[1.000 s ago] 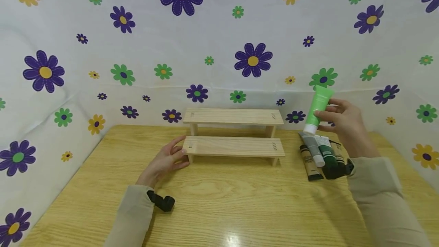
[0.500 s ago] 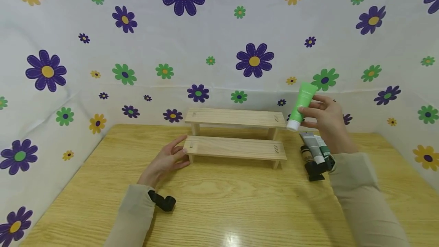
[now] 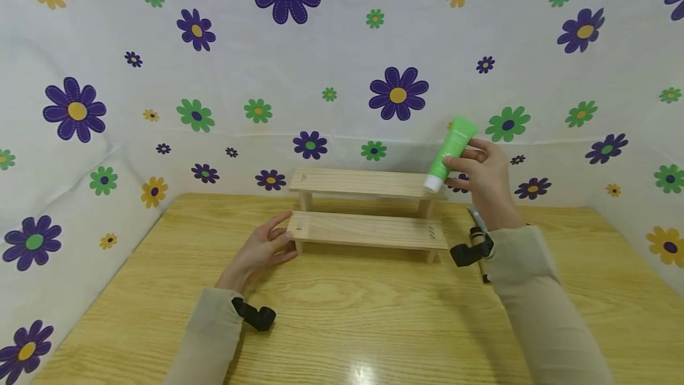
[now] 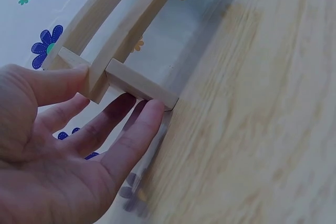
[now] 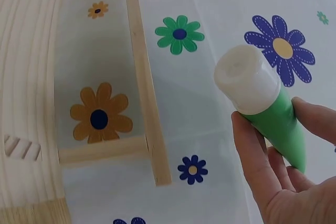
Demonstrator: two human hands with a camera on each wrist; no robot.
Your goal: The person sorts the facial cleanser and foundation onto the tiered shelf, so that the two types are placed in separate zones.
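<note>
Hands: well apart from each other, both occupied.
Right hand [image 3: 488, 180]: clamped on green squeeze tube [image 3: 452, 150], thumb on the near side, fingers behind.
Left hand [image 3: 260, 249]: holding left end of lower wooden shelf [image 3: 369, 229]; in the left wrist view, thumb against the board, fingertips against its leg [image 4: 142, 83].
Tube position: held up by the right end of upper wooden shelf [image 3: 363, 182]; tilted, flat crimped end to the upper right, white cap [image 3: 433, 183] to the lower left. In the right wrist view, cap apart from the wood, with cloth showing between.
Tube label: pale lettering near the crimped end, plus a pale mark lower down beside the thumb; too small to read.
Shelf markings: slanted darker strokes at right end of the lower board, small rectangular patch at left end.
Tubes lying to the right: grey tube [image 3: 478, 218] and black-and-tan tube [image 3: 476, 236], partly hidden by right wrist camera [image 3: 470, 252] and beige sleeve [image 3: 526, 257]; printing hidden or too small to make out.
Left wrist: black camera [image 3: 256, 316] below the hand.
Table [image 3: 331, 325]: yellowish wood grain, glossy, with a bright reflection near the front.
Backdrop cloth [image 3: 331, 46]: white, printed with purple, green and yellow-orange flowers.
</note>
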